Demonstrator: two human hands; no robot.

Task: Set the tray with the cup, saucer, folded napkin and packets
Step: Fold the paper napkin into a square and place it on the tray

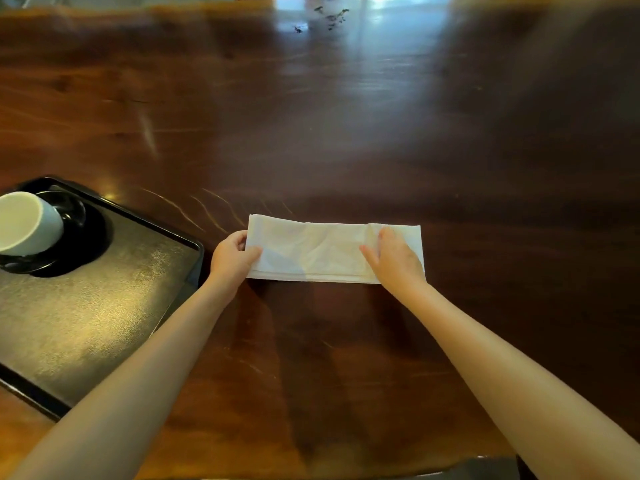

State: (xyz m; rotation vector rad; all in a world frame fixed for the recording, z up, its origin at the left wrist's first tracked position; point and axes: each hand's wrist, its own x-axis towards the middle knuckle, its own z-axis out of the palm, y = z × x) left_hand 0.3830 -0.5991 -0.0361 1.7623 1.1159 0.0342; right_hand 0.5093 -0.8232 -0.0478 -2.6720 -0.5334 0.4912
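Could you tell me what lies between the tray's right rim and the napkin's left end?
In the head view, only the left hand, gripping the napkin by its left end, and bare wooden table lie between it and the tray.

Bench (346, 140): dark polished wood, visible grain, glossy with pale window glare. Small dark scattered bits (329, 17) near bench's far edge; identity unclear, blurred.

The tray (104, 306) sits at the table's (346, 133) left, with the cup (27, 223) on its saucer (86, 233) in the far corner. Right of the tray — just beside it — the napkin (322, 251) lies on the table (a hand at each end).
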